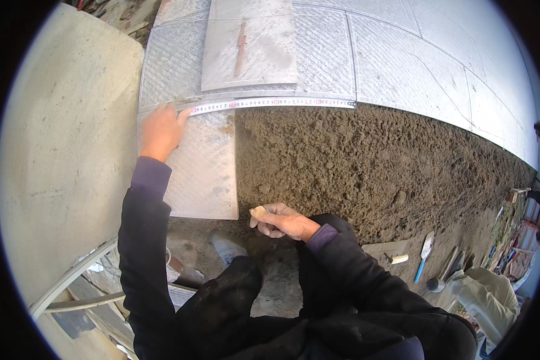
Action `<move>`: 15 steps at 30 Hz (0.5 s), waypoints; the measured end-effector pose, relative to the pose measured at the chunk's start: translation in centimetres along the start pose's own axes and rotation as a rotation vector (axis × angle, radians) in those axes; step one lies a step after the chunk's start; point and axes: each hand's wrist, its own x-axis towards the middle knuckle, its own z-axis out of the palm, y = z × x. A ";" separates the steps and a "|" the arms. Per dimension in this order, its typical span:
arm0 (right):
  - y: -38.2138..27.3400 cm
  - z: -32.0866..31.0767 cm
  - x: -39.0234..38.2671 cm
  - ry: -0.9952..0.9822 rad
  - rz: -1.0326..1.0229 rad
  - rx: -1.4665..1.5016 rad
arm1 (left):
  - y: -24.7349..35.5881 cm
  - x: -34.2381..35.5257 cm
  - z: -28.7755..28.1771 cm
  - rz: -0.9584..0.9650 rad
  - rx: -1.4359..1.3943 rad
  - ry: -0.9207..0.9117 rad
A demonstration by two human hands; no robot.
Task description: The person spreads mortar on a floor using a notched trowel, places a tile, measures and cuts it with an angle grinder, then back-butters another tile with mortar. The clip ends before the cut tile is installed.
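Note:
A tape measure's white blade [276,102] lies stretched along the edge of the laid grey stone slabs [324,54], its far end reaching a joint between slabs. My left hand [162,132] is closed at the near end of the blade, over the left edge of a single slab [201,168]; whether it grips the tape's case is hidden. Over that slab's near right corner, my right hand [285,221] is closed in a pinch. Something pale yellow shows at its fingertips, too small to make out. Rough brown mortar bed [330,162] spreads right of the slab.
A loose slab [249,54] lies on the laid ones, a reddish-brown strip [241,48] on it. A pale wall [66,132] borders the left. At right lie a trowel [396,259] with a pale handle, a blue-handled trowel [425,255] and khaki cloth [483,303].

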 end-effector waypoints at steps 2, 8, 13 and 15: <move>-0.1 -0.6 -1.0 0.033 -0.036 0.039 | 1.7 0.9 0.5 0.118 -0.067 0.061; 0.1 -1.1 -2.7 0.048 -0.074 0.007 | 3.8 1.5 0.9 0.139 -0.136 0.053; 1.0 0.0 -1.4 0.064 -0.055 0.012 | 1.9 0.3 1.4 0.198 -0.219 0.121; 1.2 -0.4 -1.9 0.114 -0.049 0.021 | 2.6 0.7 1.9 0.131 -0.182 0.065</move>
